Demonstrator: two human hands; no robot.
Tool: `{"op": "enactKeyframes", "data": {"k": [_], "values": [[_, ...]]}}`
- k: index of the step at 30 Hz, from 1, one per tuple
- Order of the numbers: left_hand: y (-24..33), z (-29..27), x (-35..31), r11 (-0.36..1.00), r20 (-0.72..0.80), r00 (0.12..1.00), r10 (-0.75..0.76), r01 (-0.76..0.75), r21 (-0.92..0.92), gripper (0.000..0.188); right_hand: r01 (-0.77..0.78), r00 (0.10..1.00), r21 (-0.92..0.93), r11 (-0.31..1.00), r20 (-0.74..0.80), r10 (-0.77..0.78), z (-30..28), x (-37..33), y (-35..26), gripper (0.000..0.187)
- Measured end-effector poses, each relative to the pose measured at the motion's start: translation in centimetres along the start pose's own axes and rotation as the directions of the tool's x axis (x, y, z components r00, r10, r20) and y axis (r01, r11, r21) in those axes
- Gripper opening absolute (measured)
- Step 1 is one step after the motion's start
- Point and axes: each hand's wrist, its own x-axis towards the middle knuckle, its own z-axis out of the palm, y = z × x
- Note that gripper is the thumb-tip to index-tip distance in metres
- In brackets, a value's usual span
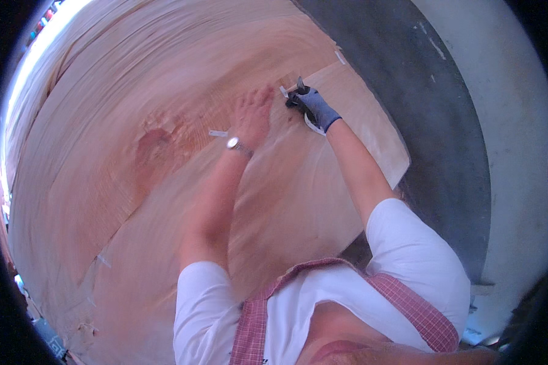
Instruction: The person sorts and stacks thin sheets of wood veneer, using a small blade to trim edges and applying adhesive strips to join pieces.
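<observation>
A broad sheet of pale reddish wood veneer (286,176), with swirling grain and a knot, lies under both hands. My left hand (253,115), bare and wearing a silver wristwatch (233,143), rests flat on it with the fingers stretched out and slightly blurred. To its right, my right hand (318,108) in a grey-blue glove is closed around a dark tape dispenser (294,99); part of a white tape roll (313,126) shows beneath the palm. One short white tape strip (284,92) sits by the dispenser's tip, another tape piece (218,133) beside my left wrist.
Another tape strip (340,58) crosses a seam near the veneer's far right edge. A split (119,231) runs through the sheet at the left. Beyond the right edge lie a dark grey surface (450,134) and a lighter floor (520,152).
</observation>
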Motion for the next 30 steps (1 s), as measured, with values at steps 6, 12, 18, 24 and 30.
{"op": "enactKeyframes", "data": {"k": [6,12,18,24,30], "values": [[4.0,2.3,3.7,0.999,0.217,0.975,0.04,-0.034,-0.029,0.053,-0.015,0.993,-0.576,0.817,0.087,0.079,-2.4,1.1,-1.2,0.016],[4.8,2.9,3.9,0.997,0.185,0.982,0.05,-0.039,-0.06,0.053,0.484,0.679,-0.825,-0.292,0.565,-0.47,-9.7,1.3,-4.8,0.032],[0.0,-4.8,-8.8,0.978,-0.256,0.949,-0.187,0.154,-0.142,0.035,0.181,0.944,-0.635,0.751,0.326,0.048,7.5,-8.2,-8.9,0.023],[-7.2,-18.5,-30.0,0.468,-0.402,0.547,-0.734,0.837,0.283,0.072,0.327,0.705,-0.458,0.827,0.701,0.109,29.6,-11.4,-2.5,0.027],[-9.6,-20.1,-34.8,0.512,-0.368,0.486,-0.793,0.859,0.029,0.074,0.439,0.656,-0.525,0.729,0.742,0.139,45.9,-12.2,6.3,0.043]]}}
